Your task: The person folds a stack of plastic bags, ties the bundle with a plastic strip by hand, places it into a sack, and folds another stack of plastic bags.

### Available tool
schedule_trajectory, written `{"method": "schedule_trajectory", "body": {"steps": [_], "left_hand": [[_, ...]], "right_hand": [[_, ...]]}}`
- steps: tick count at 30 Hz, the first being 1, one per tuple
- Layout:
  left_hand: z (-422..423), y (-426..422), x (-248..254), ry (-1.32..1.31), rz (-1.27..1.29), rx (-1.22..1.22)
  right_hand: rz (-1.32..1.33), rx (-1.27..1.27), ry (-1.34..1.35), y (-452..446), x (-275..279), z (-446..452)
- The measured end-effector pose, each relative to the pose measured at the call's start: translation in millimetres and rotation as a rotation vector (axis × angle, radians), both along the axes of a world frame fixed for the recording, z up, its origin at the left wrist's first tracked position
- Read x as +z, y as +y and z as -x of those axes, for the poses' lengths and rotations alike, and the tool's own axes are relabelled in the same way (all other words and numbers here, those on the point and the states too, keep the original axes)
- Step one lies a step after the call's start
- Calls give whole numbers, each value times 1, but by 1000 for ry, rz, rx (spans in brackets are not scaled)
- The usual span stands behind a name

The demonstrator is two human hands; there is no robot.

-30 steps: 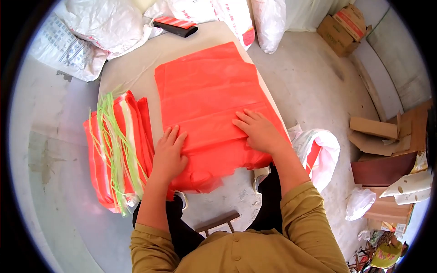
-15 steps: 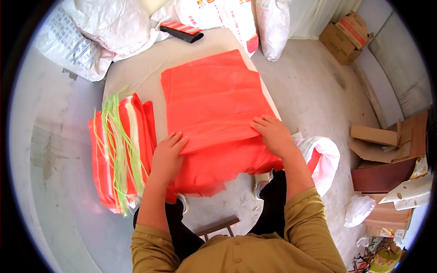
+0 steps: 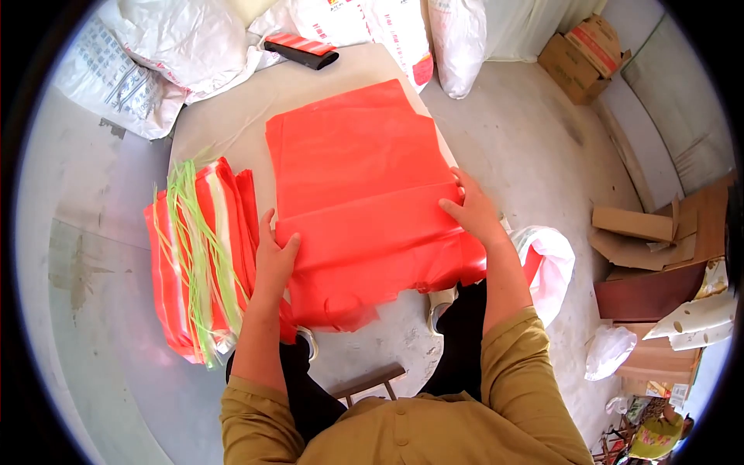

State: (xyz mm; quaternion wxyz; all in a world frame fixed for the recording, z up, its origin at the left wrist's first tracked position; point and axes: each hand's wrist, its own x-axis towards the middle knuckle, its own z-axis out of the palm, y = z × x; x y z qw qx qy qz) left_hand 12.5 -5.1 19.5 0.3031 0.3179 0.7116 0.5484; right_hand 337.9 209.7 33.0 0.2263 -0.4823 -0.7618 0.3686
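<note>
A stack of thin red plastic sheets (image 3: 356, 170) lies on the table in front of me, its near part folded into a flap and its ragged front edge hanging over the table's edge. My left hand (image 3: 277, 254) is at the left side of the flap, thumb on the red plastic and fingers apart. On the opposite side, my right hand (image 3: 476, 211) touches the flap's right end, its thumb spread from the fingers. To the left sits a bundle of folded red-and-white striped plastic (image 3: 167, 291) with light green strips (image 3: 203, 248) draped across it.
A beige-topped table (image 3: 225, 124) carries a black-and-red roll (image 3: 301, 51) at its far end. White sacks (image 3: 186, 46) stand behind it. An open white sack (image 3: 554, 267) is right of my knee. Cardboard boxes (image 3: 577, 62) and a person (image 3: 657, 438) are farther right.
Both hands have shifted from the top of the fold out to the sides of the red plastic. The flap now lies flatter and wider. The view has moved slightly.
</note>
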Motion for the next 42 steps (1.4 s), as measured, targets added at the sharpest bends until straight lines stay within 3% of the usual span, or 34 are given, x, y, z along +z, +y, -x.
{"method": "schedule_trajectory", "body": {"steps": [3,9,14,18,23,26,28,30,33,42], "left_hand": [[6,-1,-9,321,70,-59],[10,-3,-13,541,142,-86],[8,2,-15,363,131,5],[9,1,-17,254,88,57],[19,-2,-39,391,91,41],[10,-2,-17,618,181,25],[-2,-3,-2,835,179,-48],[-15,-3,8,1050,92,-197],[-39,3,13,1033,88,-585],[-49,14,0,1164,128,-511]], "right_hand": [[-23,49,-42,11,-26,-7],[-18,27,-69,12,-28,-4],[-191,41,-154,4,-22,-1],[-148,32,-92,4,-19,0],[-231,-15,-265,1,-24,6],[-629,101,-397,-11,-15,28],[-517,351,-172,-36,-14,47],[-550,675,-190,-58,-9,70],[-519,713,-241,-79,-11,86],[-491,683,-335,-66,-16,96]]}}
